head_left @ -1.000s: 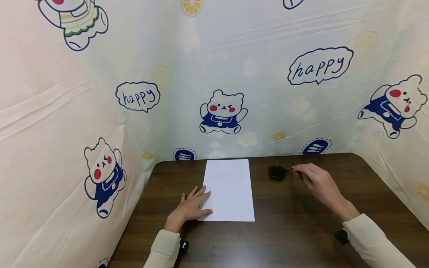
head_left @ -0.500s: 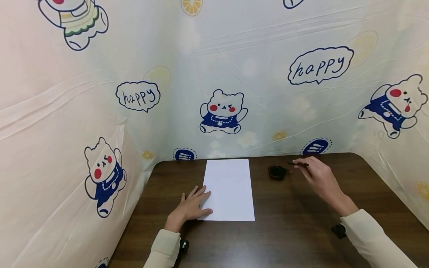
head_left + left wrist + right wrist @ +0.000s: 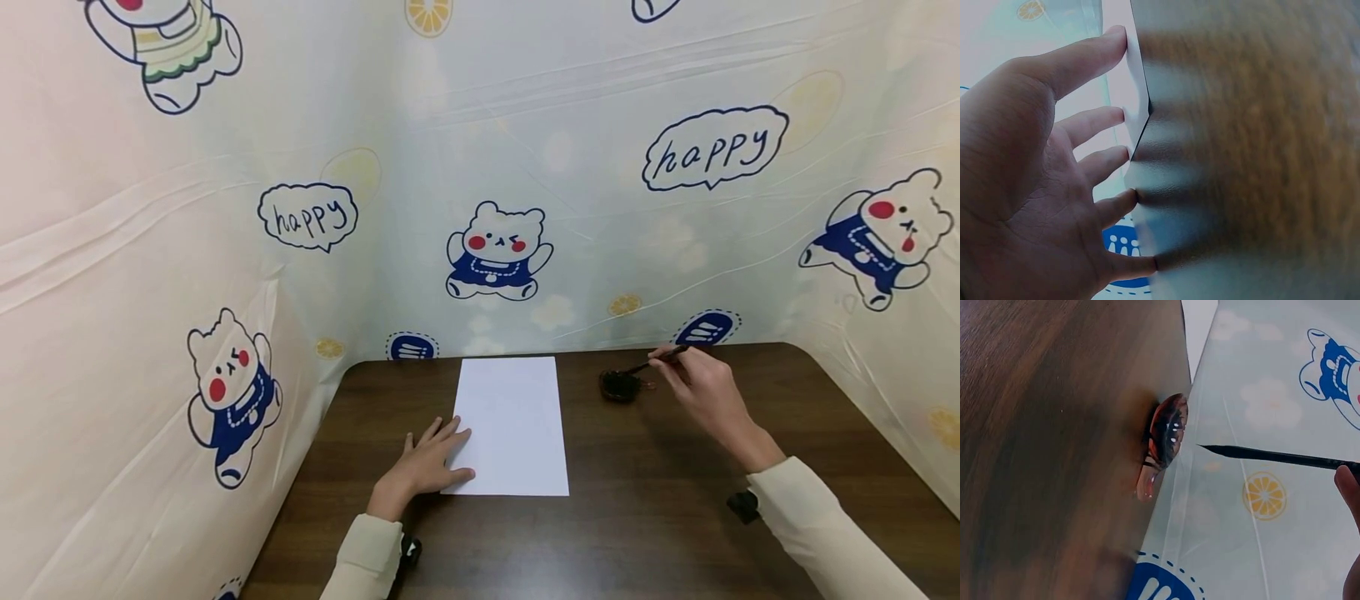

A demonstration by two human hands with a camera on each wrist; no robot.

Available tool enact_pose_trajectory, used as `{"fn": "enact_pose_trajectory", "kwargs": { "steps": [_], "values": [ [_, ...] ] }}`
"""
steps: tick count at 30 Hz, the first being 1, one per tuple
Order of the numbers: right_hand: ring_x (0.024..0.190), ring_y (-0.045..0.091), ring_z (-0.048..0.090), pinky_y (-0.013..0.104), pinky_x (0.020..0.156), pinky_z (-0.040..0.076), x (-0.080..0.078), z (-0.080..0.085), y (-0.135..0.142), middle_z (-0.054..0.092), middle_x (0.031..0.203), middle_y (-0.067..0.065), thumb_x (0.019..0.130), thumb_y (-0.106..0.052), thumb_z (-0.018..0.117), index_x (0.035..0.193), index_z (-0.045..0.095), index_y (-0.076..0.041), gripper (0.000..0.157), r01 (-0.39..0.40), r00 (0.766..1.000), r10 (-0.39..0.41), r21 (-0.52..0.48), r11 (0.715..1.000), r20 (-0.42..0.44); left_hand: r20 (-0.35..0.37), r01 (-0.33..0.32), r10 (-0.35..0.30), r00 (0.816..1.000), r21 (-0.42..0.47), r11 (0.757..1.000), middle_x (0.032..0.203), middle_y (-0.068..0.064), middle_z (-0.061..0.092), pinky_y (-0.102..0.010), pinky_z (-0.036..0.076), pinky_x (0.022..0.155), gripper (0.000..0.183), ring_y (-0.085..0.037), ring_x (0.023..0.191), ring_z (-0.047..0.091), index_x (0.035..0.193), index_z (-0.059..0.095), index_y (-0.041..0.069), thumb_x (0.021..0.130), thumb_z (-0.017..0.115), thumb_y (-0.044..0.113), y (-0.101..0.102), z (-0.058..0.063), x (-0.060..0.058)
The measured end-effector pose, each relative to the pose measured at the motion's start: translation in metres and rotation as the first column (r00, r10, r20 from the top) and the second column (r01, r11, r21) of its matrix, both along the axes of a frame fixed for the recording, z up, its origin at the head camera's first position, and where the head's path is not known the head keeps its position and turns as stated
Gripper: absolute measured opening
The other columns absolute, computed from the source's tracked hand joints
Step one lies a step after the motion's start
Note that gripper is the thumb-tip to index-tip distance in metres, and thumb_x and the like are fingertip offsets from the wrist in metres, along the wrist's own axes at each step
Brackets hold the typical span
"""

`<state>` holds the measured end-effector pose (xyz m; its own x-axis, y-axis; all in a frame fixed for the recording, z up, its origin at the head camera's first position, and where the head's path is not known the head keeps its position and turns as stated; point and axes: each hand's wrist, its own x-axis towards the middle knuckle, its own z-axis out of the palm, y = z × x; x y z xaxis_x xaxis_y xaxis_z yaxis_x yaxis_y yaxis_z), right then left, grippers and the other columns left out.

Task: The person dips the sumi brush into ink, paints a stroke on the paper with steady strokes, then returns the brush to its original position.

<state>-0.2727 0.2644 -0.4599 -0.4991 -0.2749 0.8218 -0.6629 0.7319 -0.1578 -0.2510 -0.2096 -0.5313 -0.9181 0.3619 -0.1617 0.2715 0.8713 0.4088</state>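
My right hand (image 3: 708, 396) pinches a dark calligraphy brush (image 3: 1272, 454) by its handle. In the head view the brush slants down to the left, its tip overlapping a small dark ink dish (image 3: 619, 386). The right wrist view shows the black pointed tip apart from the dish, which is reddish-brown and glossy with a short handle-like end. My left hand (image 3: 423, 467), fingers spread, rests at the left edge of a white sheet of paper (image 3: 513, 425). Its thumb and some fingertips touch the sheet; the others reach the table beside it, as seen in the left wrist view.
The brown wooden table (image 3: 615, 533) has rounded back corners. A printed curtain (image 3: 585, 167) with bears and lettering hangs behind it and along both sides. The dish stands to the right of the paper, near the table's back edge.
My right hand has raised the brush from beside the dish and turned it, so its tip now slants down over the dish. The left hand and the paper have stayed still.
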Motion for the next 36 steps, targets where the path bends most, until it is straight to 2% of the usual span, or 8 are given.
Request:
{"fn": "enact_pose_trajectory", "kwargs": {
  "steps": [3, 7, 11, 20, 29, 32, 36],
  "values": [
    [0.074, 0.019, 0.070, 0.025, 0.065, 0.052, -0.002, -0.003, -0.002, 0.078, 0.098, 0.011, 0.099, -0.014, 0.076, 0.109, 0.074, 0.000, 0.018, 0.018, 1.000, -0.017, -0.028, 0.999, 0.023, 0.001, 0.001, -0.001, 1.000, 0.005, 1.000, 0.177, -0.009, 0.029, -0.086, 0.007, 0.120, 0.076, -0.043, 0.165, 0.016, 0.161, 0.049, 0.018, 0.096, 0.077, 0.047, 0.000, 0.001, 0.001],
    [0.068, 0.017, 0.065, 0.018, 0.062, 0.044, -0.004, -0.007, -0.005, 0.078, 0.097, 0.012, 0.082, 0.006, 0.086, 0.108, 0.074, -0.001, 0.029, 0.051, 0.997, -0.048, -0.059, 0.997, 0.054, 0.004, 0.001, -0.001, 1.000, 0.009, 1.000, 0.177, -0.010, 0.029, -0.086, 0.006, 0.120, 0.076, -0.043, 0.165, 0.016, 0.161, 0.049, 0.018, 0.096, 0.076, 0.047, 0.000, 0.002, 0.002],
    [0.066, 0.016, 0.063, 0.016, 0.062, 0.040, -0.007, -0.011, -0.006, 0.078, 0.098, 0.012, 0.082, 0.007, 0.086, 0.107, 0.074, -0.002, 0.029, 0.077, 0.993, -0.068, -0.088, 0.993, 0.097, 0.008, -0.002, 0.002, 1.000, 0.007, 1.000, 0.177, -0.009, 0.028, -0.085, 0.006, 0.120, 0.077, -0.043, 0.166, 0.016, 0.162, 0.049, 0.018, 0.096, 0.076, 0.047, 0.000, 0.002, 0.001],
    [0.062, 0.010, 0.060, 0.012, 0.060, 0.039, -0.010, -0.024, -0.005, 0.080, 0.102, 0.013, 0.092, -0.002, 0.080, 0.108, 0.074, -0.006, 0.017, 0.125, 0.978, -0.100, -0.129, 0.984, 0.185, 0.010, -0.006, 0.006, 1.000, 0.003, 1.000, 0.177, -0.009, 0.028, -0.085, 0.006, 0.120, 0.077, -0.042, 0.166, 0.015, 0.162, 0.048, 0.019, 0.096, 0.076, 0.049, -0.001, 0.000, 0.000],
    [0.067, 0.022, 0.073, 0.002, 0.066, 0.045, -0.011, -0.037, -0.002, 0.079, 0.094, 0.009, 0.091, -0.002, 0.082, 0.103, 0.075, -0.006, 0.015, 0.146, 0.973, -0.119, -0.129, 0.981, 0.196, 0.008, -0.002, 0.002, 1.000, 0.005, 1.000, 0.177, -0.009, 0.029, -0.086, 0.006, 0.119, 0.077, -0.043, 0.165, 0.016, 0.162, 0.049, 0.019, 0.096, 0.076, 0.048, 0.001, -0.001, 0.003],
    [0.068, 0.024, 0.075, 0.006, 0.065, 0.050, -0.012, -0.038, -0.002, 0.079, 0.092, 0.010, 0.092, -0.003, 0.082, 0.102, 0.075, -0.006, 0.013, 0.154, 0.974, -0.130, -0.121, 0.981, 0.186, 0.006, -0.003, 0.003, 1.000, 0.010, 1.000, 0.177, -0.010, 0.029, -0.086, 0.006, 0.119, 0.077, -0.044, 0.165, 0.016, 0.161, 0.049, 0.018, 0.096, 0.076, 0.047, 0.001, -0.001, 0.003],
    [0.065, 0.025, 0.074, 0.030, 0.060, 0.059, -0.014, -0.037, -0.002, 0.079, 0.090, 0.012, 0.092, -0.003, 0.082, 0.099, 0.076, -0.004, 0.009, 0.164, 0.975, -0.144, -0.113, 0.980, 0.168, 0.006, -0.002, 0.002, 1.000, 0.008, 1.000, 0.177, -0.010, 0.029, -0.086, 0.005, 0.119, 0.076, -0.043, 0.165, 0.016, 0.162, 0.048, 0.018, 0.097, 0.075, 0.047, 0.000, 0.000, 0.002]
  ]
}}
